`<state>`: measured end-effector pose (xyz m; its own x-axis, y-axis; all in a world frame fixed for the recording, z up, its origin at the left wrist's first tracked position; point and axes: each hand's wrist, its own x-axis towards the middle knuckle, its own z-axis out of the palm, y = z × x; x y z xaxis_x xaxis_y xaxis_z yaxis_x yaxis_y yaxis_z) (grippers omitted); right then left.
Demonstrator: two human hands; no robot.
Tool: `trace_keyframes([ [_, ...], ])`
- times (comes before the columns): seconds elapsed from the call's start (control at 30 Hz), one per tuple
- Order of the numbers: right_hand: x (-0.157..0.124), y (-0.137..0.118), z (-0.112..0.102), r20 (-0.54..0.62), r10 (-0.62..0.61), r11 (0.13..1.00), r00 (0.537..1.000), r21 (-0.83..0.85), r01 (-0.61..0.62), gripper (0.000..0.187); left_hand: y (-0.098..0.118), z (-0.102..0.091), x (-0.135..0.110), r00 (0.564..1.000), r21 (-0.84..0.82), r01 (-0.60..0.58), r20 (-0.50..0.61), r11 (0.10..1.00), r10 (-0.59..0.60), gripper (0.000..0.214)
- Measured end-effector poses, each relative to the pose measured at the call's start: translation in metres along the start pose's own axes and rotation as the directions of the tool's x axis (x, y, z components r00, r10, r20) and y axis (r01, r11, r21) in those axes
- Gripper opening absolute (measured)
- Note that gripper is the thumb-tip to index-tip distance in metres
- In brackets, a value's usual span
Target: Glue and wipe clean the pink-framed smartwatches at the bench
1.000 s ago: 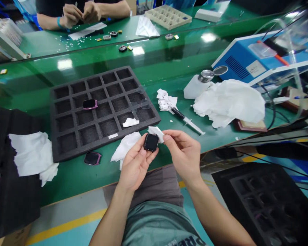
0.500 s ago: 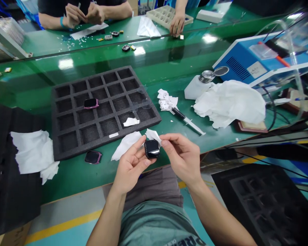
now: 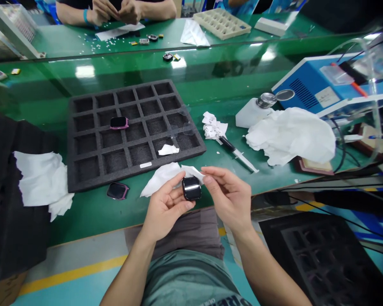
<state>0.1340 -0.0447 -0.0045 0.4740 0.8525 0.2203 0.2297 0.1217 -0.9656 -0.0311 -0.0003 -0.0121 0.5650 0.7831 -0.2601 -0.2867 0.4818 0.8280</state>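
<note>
held watch before tray | syringe right of tray | machine behind wipes

Glossy black watch in left hand; white wipe, right hand

The black watch has turned in the left hand, a bright streak now crossing its middle. One small device part has left the far side of the surface.

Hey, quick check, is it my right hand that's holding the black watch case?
No, the left hand holds the black watch case, while the right hand pinches a white scrap.
</note>
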Motion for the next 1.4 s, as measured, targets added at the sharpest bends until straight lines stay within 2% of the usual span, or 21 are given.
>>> trace_keyframes([
  [0.17, 0.001, -0.002, 0.000, -0.003, 0.056, 0.998, 0.998, 0.007, -0.056, 0.019, 0.000, 0.000, 0.000, 0.999, 0.003, 0.035, -0.008, 0.999, -0.035, 0.077],
  [0.33, 0.002, -0.002, -0.001, -0.015, 0.021, 1.000, 1.000, -0.021, -0.021, 0.016, 0.000, 0.001, 0.000, 0.999, -0.030, 0.038, 0.011, 0.999, -0.038, 0.077],
  [0.53, 0.000, -0.001, -0.004, 0.084, -0.101, 0.993, 0.991, -0.052, 0.105, 0.020, -0.001, 0.002, 0.000, 0.999, -0.031, 0.035, 0.007, 0.999, -0.035, 0.072],
  [0.73, -0.003, 0.004, -0.003, 0.148, -0.312, 0.931, 0.938, -0.150, 0.333, 0.024, -0.005, 0.002, 0.000, 1.000, -0.049, 0.004, -0.021, 0.999, -0.005, 0.068],
  [1.03, -0.008, 0.004, -0.003, 0.180, -0.395, 0.869, 0.901, -0.245, 0.430, 0.029, -0.006, 0.003, -0.003, 0.997, -0.050, -0.033, -0.073, 0.998, 0.030, 0.065],
  [1.17, -0.016, 0.002, -0.005, 0.163, -0.349, 0.885, 0.923, -0.268, 0.382, 0.027, -0.006, 0.005, -0.002, 0.987, -0.019, -0.080, -0.140, 0.997, 0.077, 0.066],
  [1.4, -0.038, 0.000, -0.010, 0.089, -0.131, 0.968, 0.987, -0.205, 0.146, 0.014, -0.015, 0.013, 0.002, 0.952, 0.033, -0.173, -0.252, 0.984, 0.175, 0.067],
])
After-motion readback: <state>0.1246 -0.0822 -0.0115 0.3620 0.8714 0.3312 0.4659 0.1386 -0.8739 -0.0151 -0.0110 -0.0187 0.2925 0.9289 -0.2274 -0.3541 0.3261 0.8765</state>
